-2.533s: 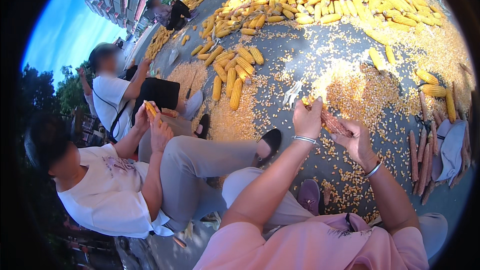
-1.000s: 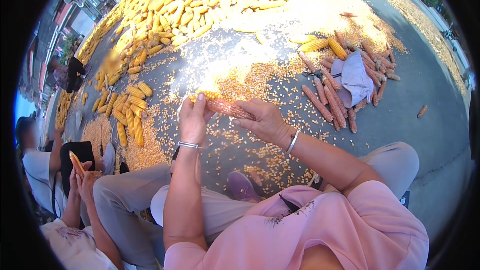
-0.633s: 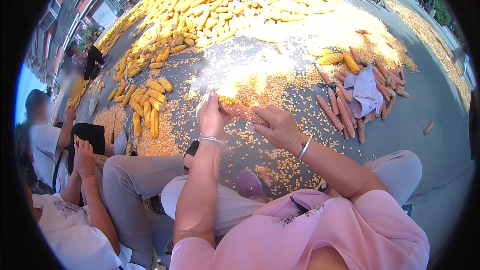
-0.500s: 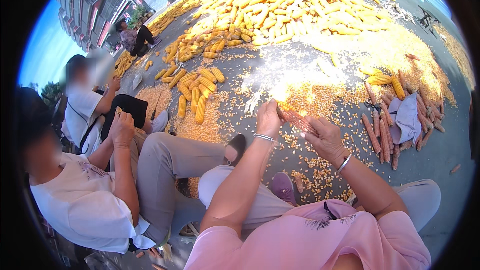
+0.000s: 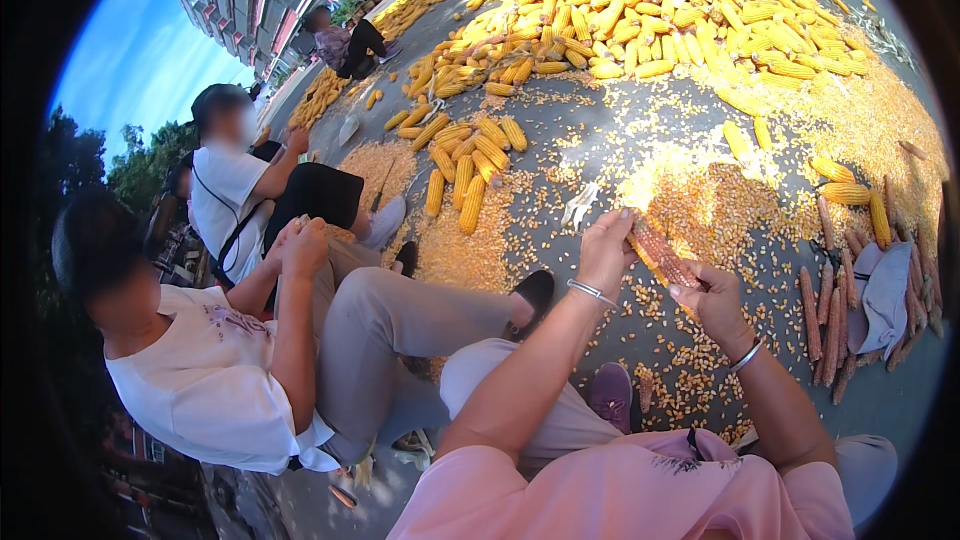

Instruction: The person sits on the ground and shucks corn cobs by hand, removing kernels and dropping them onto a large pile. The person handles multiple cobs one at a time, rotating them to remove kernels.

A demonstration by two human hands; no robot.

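Note:
Between my two hands is a corn cob (image 5: 660, 252), mostly bare and reddish, with a strip of yellow kernels left along one side. My left hand (image 5: 606, 248) grips its upper left end, and my right hand (image 5: 716, 302) closes round its lower right end. Below and beyond the cob, loose kernels (image 5: 715, 205) lie scattered and heaped on the grey ground. A purple shoe (image 5: 610, 395) of mine rests under my arms. Nearest my right hand, off to the right, several stripped cobs (image 5: 828, 325) lie in a pile.
A large heap of yellow corn ears (image 5: 640, 10) spreads across the far ground, with a smaller group of ears (image 5: 470, 160) nearer. A grey cloth cap (image 5: 880, 295) lies on the stripped cobs. Close on my left sits a person in white (image 5: 220, 370); other people sit farther off.
The view has turned left, so everything sits farther right in the picture. The cob stays in both hands, now turned so its remaining yellow kernels show along one side.

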